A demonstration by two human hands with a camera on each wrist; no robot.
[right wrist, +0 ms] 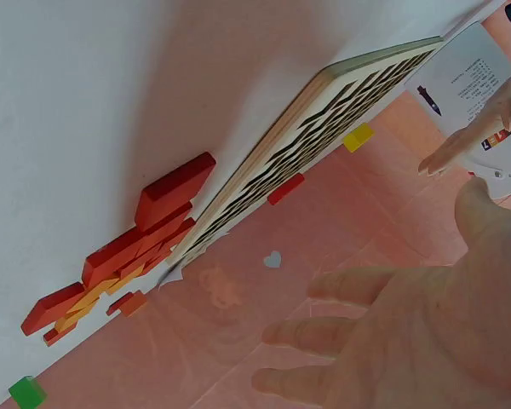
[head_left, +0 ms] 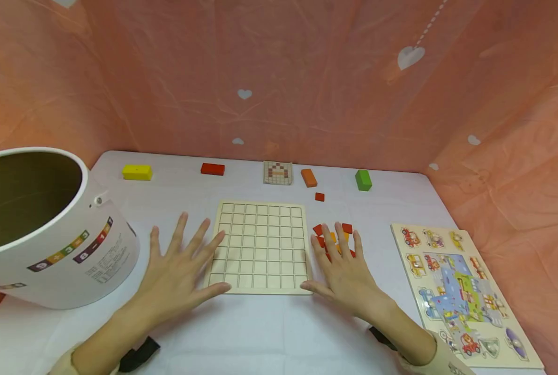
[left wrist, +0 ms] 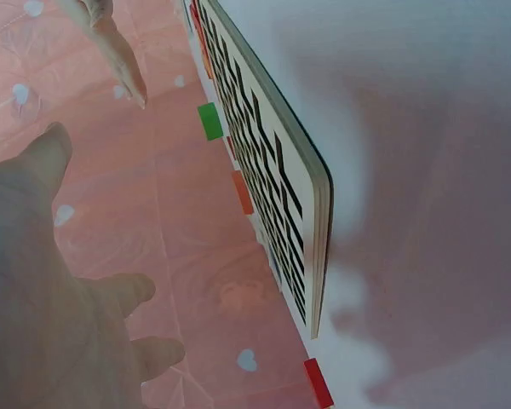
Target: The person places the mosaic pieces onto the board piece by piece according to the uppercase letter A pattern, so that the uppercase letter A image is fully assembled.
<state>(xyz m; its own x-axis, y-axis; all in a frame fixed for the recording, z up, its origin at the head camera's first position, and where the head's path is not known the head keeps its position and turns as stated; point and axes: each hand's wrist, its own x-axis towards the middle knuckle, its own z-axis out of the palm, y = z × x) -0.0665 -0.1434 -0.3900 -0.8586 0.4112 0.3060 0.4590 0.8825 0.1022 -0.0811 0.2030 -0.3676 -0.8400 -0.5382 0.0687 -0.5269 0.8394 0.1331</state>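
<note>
Holding nothing, left hand [head_left: 175, 271] and right hand [head_left: 346, 273] spread around the board [head_left: 261, 247], tiles [head_left: 347, 228] beside it seemingly for easy reach.

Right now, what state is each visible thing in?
Left hand, fingers spread, holding nothing
Right hand, fingers spread, holding nothing
Grid board, flat, visible cells unfilled
Bucket, upright, open-topped
Red and orange tiles, lying loose
Pattern card, pattern side up
Puzzle board, picture side up
Far blocks, spaced apart

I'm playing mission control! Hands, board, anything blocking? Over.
Left hand, right hand: raised, spread, holding nothing. Grid board: no tiles seen inside. Nothing lying on it; red tiles alongside.
</note>
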